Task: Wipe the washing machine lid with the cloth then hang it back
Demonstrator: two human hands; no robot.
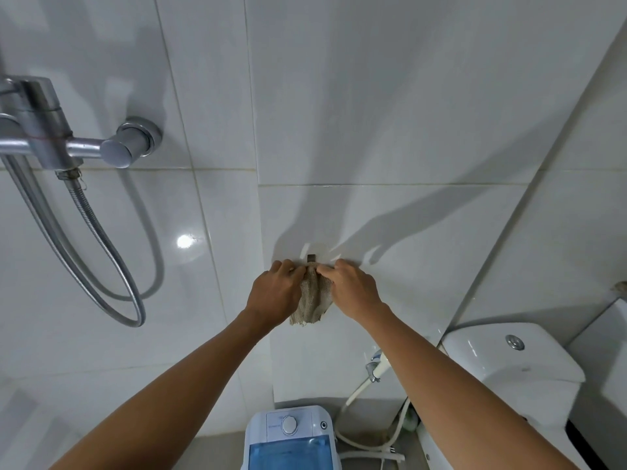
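A beige mesh cloth [314, 300] hangs against the white tiled wall, its top bunched just under a small metal hook [311, 258] on a clear adhesive pad. My left hand [276, 293] pinches the cloth's upper left edge. My right hand [353, 290] pinches its upper right edge. Both arms reach up from the bottom of the view. Far below, a small white washing machine [290, 439] with a blue translucent lid [288, 452] and a round dial stands on the floor.
A chrome shower mixer [51, 134] with a looping metal hose [101, 266] juts from the wall at upper left. A white toilet cistern [509, 357] sits at lower right, with a bidet sprayer [375, 366] and white hoses beside the machine.
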